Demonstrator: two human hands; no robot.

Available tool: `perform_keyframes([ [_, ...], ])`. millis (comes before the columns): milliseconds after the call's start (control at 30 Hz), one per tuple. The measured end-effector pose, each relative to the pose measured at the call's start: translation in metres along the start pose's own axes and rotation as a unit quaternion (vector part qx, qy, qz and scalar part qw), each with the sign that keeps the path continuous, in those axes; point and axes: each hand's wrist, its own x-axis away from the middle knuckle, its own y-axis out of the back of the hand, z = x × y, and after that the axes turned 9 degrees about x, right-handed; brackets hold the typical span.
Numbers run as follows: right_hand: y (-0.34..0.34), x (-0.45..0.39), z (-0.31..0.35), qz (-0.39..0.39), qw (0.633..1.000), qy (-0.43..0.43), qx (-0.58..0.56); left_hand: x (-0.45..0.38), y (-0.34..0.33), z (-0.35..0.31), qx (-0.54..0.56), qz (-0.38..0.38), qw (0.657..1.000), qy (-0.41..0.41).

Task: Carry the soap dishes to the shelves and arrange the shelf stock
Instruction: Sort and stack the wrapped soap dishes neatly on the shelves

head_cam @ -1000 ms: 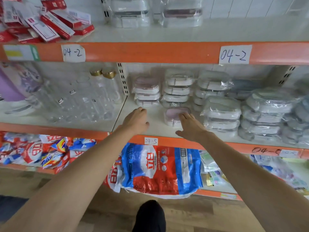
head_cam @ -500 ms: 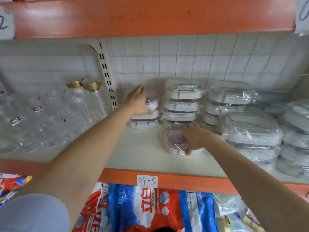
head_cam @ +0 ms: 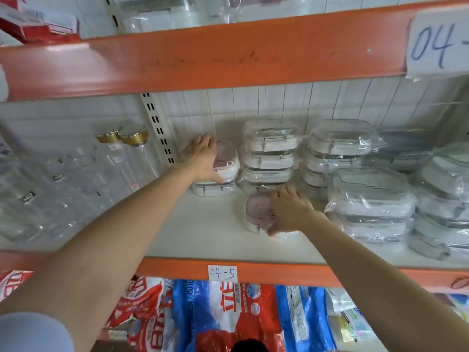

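Plastic-wrapped soap dishes stand in stacks on the white middle shelf (head_cam: pixel 203 232). My left hand (head_cam: pixel 203 160) lies with straight fingers on the left side of the leftmost stack, whose top dish (head_cam: pixel 227 158) has a pink lid. My right hand (head_cam: pixel 289 212) grips a single pink-lidded soap dish (head_cam: pixel 257 212) that sits alone on the shelf in front of the stacks, thumb at its near edge. Taller stacks of white dishes (head_cam: pixel 270 153) stand behind it, and another white stack (head_cam: pixel 337 148) is to the right.
Bigger wrapped containers (head_cam: pixel 368 199) crowd the shelf's right side. Clear glass bottles with gold caps (head_cam: pixel 121 158) fill the bay to the left of a slotted upright (head_cam: pixel 158 128). An orange beam (head_cam: pixel 228 54) runs overhead. Detergent bags (head_cam: pixel 223 313) lie on the shelf below.
The view has drawn closer to the shelf. My left hand went from the shelf's front to the left stack. My right hand stays on the pink-lidded dish, curled further round it.
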Motion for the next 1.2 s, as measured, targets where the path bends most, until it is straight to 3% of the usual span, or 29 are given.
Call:
perform_keyframes([
  [100, 0.009, 0.02, 0.013, -0.025, 0.999, -0.013, -0.046, 0.032, 0.007, -0.01, 0.01, 0.003, 1.0, -0.007],
  [233, 0.026, 0.056, 0.024, -0.044, 0.997, 0.004, -0.056, 0.085, 0.014, -0.018, 0.021, 0.073, 0.997, 0.014],
  [667, 0.087, 0.246, 0.027, 0.011, 0.998, 0.026, -0.059, 0.258, 0.124, -0.068, 0.076, 0.208, 0.975, 0.004],
  [933, 0.165, 0.34, -0.001, 0.008, 0.996, 0.021, -0.092, 0.308, 0.24, -0.101, 0.116, 0.176, 0.977, -0.034],
  [1200, 0.222, 0.369, -0.035, -0.031, 0.996, 0.013, -0.077, 0.306, 0.315, -0.116, 0.127, 0.126, 0.984, -0.027],
])
